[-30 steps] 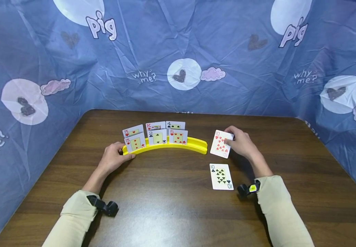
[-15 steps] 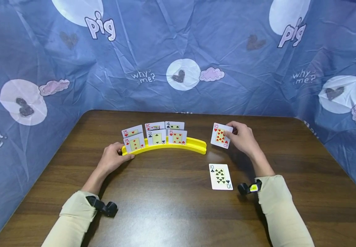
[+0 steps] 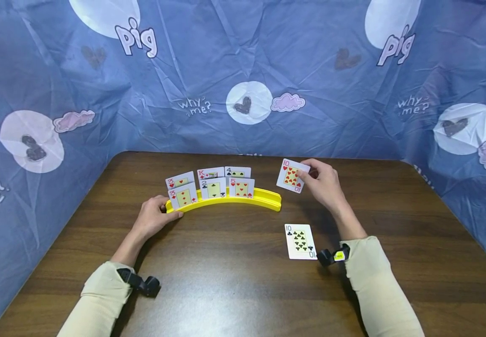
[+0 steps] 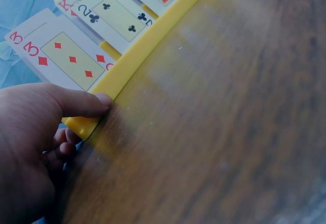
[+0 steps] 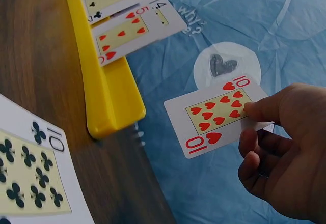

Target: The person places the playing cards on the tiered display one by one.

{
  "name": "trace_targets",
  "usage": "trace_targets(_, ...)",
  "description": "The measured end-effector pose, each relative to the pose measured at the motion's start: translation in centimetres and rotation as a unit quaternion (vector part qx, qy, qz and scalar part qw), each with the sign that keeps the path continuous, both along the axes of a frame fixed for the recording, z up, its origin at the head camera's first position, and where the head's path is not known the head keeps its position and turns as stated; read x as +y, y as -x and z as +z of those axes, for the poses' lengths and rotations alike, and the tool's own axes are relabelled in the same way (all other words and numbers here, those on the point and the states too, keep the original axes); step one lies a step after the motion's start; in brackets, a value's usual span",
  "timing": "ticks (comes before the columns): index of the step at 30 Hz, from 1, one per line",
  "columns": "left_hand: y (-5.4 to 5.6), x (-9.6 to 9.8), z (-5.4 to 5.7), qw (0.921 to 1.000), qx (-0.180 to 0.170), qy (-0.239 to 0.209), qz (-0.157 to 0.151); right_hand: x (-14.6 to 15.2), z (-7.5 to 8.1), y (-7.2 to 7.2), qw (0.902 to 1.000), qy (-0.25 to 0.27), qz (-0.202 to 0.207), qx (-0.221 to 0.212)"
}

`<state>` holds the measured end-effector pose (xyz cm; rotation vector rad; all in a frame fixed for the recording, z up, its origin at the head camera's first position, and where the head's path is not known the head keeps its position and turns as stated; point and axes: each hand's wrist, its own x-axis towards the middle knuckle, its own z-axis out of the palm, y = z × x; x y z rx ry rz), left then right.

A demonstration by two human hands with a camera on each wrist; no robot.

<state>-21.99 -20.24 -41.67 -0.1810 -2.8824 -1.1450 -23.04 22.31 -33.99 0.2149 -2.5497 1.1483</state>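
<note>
My left hand [image 3: 152, 216] grips the left end of a curved yellow card holder [image 3: 264, 202], thumb along its front. In the holder's front row stand the three of diamonds [image 3: 183, 195], two of clubs [image 3: 213, 188] and five of hearts [image 3: 241, 188]. Behind them show the three of hearts [image 3: 180, 180], a king of diamonds [image 3: 210, 173] and the four of spades [image 3: 238, 172]. My right hand [image 3: 325, 185] pinches the ten of hearts [image 5: 216, 113] by its right edge, raised beyond the holder's right end, face toward me.
The ten of clubs [image 3: 300, 241] lies face up on the brown wooden table [image 3: 226, 281], in front of the holder's right end. A blue printed cloth [image 3: 209, 56] hangs behind the table and along its sides.
My right hand has lifted the ten of hearts upward and away, then brought it left toward the holder's right end, tilting the card. My left hand keeps its hold on the card holder.
</note>
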Motion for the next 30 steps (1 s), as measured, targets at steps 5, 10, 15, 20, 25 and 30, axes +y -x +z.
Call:
trace_targets(5,0.0,0.0,-0.1,1.0,0.0,-0.001,-0.002,-0.7,0.3,0.0,0.9999,0.002,0.012,0.001)
trace_targets(10,0.0,-0.1,-0.1,1.0,0.001,-0.002,-0.003,-1.5,0.9,0.1,0.9996,0.008,0.026,0.0)
trace_targets(15,0.0,-0.1,0.0,1.0,-0.003,-0.004,-0.002,-2.3,1.1,0.2,0.9992,0.012,0.038,-0.004)
trace_targets(20,0.0,-0.1,0.0,1.0,-0.005,-0.006,-0.003,-3.0,1.0,0.4,0.9988,0.013,0.047,-0.01)
trace_targets(25,0.0,0.0,0.1,1.0,0.001,-0.008,-0.005,-3.5,0.9,0.5,0.9985,0.011,0.05,-0.019)
trace_targets(30,0.0,-0.1,0.0,0.9999,0.003,-0.01,-0.004,-4.0,0.6,0.8,0.9981,0.005,0.056,-0.025)
